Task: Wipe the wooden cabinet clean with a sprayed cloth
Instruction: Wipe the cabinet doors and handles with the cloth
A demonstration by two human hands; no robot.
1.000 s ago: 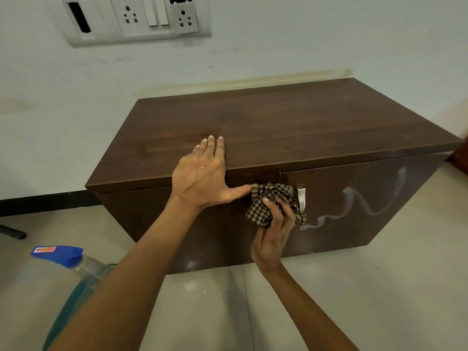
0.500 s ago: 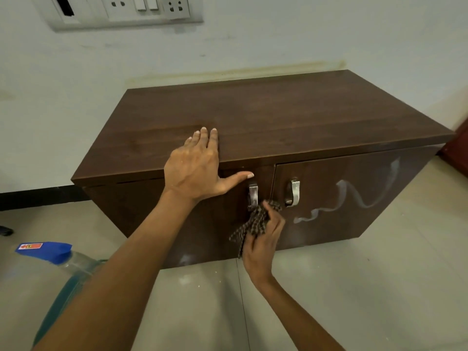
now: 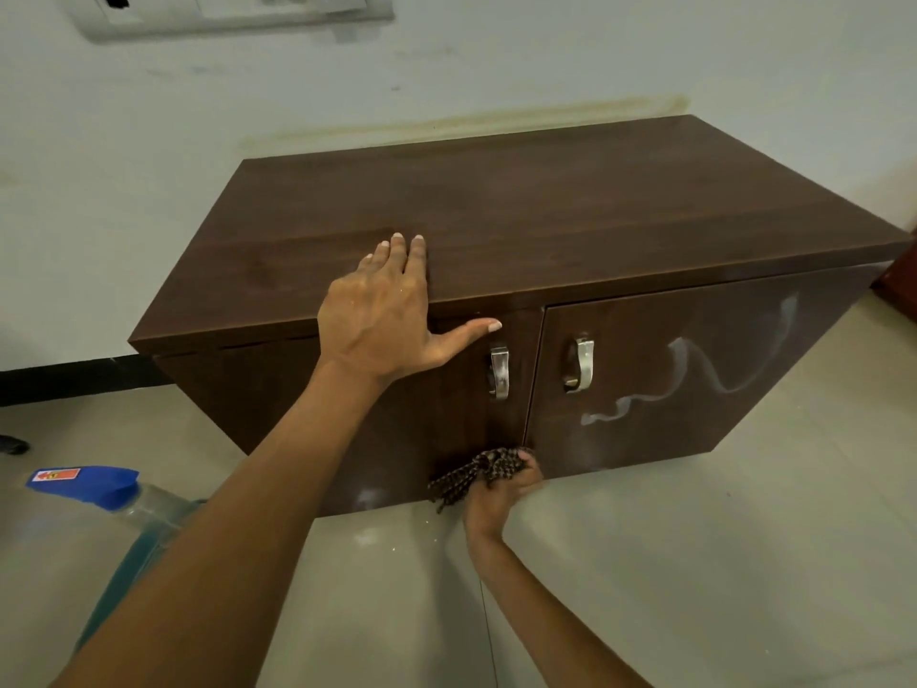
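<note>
cabinet [image 3: 521,216] of dark wood sits on the pale tiled floor [image 3: 694,563] against the white wall [image 3: 496,67], with two front doors and a metal handle on each. left hand [image 3: 382,315] lies open and flat on the front edge of the top, thumb stretched out over the left door. right hand [image 3: 501,489] is closed around a bunched checked cloth [image 3: 476,476], pressing it to the bottom edge of the left door near the seam. white squiggle smear [image 3: 694,374] marks the right door. blue-capped spray bottle [image 3: 99,494] shows at the lower left, beside the left forearm.
</note>
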